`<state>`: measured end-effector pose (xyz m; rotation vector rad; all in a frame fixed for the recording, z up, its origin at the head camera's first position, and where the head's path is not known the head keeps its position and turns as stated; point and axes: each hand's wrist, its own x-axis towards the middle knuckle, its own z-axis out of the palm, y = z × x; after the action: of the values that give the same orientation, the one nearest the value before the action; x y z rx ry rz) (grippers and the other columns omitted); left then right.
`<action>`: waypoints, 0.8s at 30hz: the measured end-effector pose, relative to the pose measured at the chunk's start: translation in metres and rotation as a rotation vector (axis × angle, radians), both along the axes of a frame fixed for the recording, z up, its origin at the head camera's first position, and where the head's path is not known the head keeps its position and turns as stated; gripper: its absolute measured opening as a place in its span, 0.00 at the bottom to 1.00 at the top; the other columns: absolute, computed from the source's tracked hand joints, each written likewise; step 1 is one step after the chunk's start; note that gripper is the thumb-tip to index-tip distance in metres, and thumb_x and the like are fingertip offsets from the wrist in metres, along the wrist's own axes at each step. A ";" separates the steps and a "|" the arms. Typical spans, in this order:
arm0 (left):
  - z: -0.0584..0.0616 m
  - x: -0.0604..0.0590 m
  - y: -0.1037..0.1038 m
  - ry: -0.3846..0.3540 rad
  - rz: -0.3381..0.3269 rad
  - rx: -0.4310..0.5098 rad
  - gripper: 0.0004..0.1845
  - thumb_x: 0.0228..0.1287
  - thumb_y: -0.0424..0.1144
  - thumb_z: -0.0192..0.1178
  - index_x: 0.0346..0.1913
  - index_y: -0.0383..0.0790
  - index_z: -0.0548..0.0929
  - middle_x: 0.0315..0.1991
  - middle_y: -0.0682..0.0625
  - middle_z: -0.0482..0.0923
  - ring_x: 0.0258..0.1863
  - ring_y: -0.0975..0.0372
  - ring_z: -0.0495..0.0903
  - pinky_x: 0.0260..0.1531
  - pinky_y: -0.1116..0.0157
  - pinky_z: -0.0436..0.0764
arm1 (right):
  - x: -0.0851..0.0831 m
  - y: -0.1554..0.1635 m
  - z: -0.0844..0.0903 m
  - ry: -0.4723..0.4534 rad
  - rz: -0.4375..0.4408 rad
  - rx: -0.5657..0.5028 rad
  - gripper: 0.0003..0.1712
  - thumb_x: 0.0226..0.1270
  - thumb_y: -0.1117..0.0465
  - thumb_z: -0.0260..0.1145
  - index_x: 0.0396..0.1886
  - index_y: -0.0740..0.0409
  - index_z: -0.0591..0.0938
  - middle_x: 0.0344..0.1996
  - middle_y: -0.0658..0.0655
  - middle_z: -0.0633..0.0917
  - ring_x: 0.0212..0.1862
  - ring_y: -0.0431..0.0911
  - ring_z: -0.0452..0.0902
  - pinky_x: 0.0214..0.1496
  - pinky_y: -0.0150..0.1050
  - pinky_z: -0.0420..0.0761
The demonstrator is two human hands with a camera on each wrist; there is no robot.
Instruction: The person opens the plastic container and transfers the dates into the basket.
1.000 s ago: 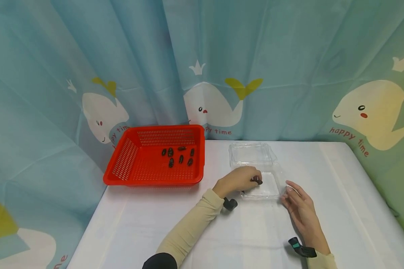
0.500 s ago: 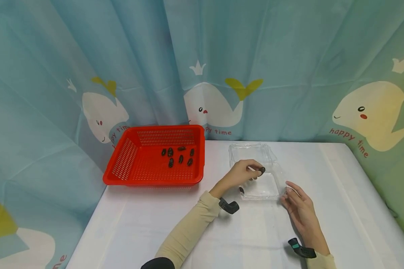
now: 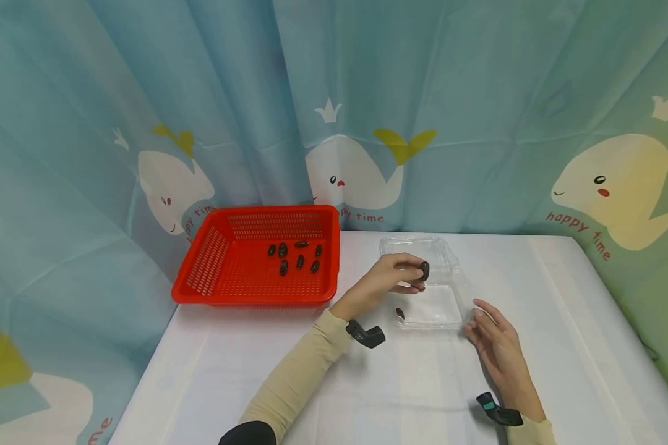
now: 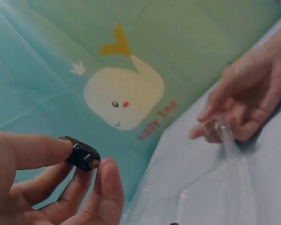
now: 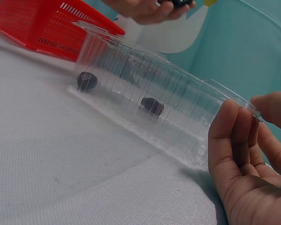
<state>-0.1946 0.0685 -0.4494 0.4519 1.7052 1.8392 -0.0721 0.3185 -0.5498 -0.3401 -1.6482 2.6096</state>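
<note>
Above the clear plastic clamshell box [image 3: 461,300], my left hand [image 3: 375,281] pinches a dark, glossy date [image 3: 425,271] between thumb and fingers. A tan stem end shows on this date [image 4: 82,153] in the left wrist view. At the box's right side, my right hand [image 3: 498,346] holds its rim, thumb over and fingers beneath, as the right wrist view shows. Inside the box lie a date [image 5: 86,81] at the far end and another date [image 5: 152,106] nearer the middle. The lid [image 3: 417,252] is folded back, away from the person.
A red plastic basket [image 3: 211,296] stands on the left of the white-covered table [image 3: 423,395], with several dark dates [image 3: 283,250] on its floor. Behind the table hangs a blue-green curtain [image 3: 467,74] printed with whales.
My left hand has risen out of the box and drawn back to the left with a date in its fingers. My right hand has stayed at the box's rim.
</note>
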 end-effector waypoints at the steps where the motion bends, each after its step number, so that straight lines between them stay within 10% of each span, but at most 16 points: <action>1: 0.003 0.000 -0.003 -0.008 -0.005 0.005 0.14 0.75 0.33 0.60 0.59 0.32 0.83 0.43 0.46 0.85 0.44 0.52 0.88 0.53 0.59 0.89 | 0.000 0.000 0.000 -0.001 0.000 0.006 0.18 0.82 0.65 0.58 0.65 0.49 0.77 0.44 0.45 0.80 0.40 0.33 0.80 0.46 0.26 0.85; 13: 0.041 -0.018 -0.055 -0.006 0.039 -0.071 0.16 0.76 0.33 0.59 0.61 0.32 0.81 0.46 0.48 0.85 0.46 0.56 0.87 0.57 0.55 0.87 | 0.000 0.004 0.001 0.025 0.018 -0.003 0.17 0.82 0.65 0.57 0.63 0.46 0.78 0.42 0.45 0.81 0.40 0.33 0.81 0.46 0.26 0.85; 24: 0.051 -0.035 -0.126 0.003 0.139 -0.250 0.18 0.75 0.37 0.61 0.64 0.36 0.81 0.52 0.45 0.86 0.49 0.58 0.86 0.64 0.53 0.83 | 0.000 0.001 -0.001 0.006 0.015 0.005 0.16 0.82 0.65 0.57 0.61 0.43 0.79 0.43 0.44 0.80 0.41 0.33 0.80 0.46 0.25 0.85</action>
<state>-0.2293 -0.0579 -0.3984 0.2393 1.9797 1.6872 -0.0718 0.3195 -0.5509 -0.3214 -1.6611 2.6144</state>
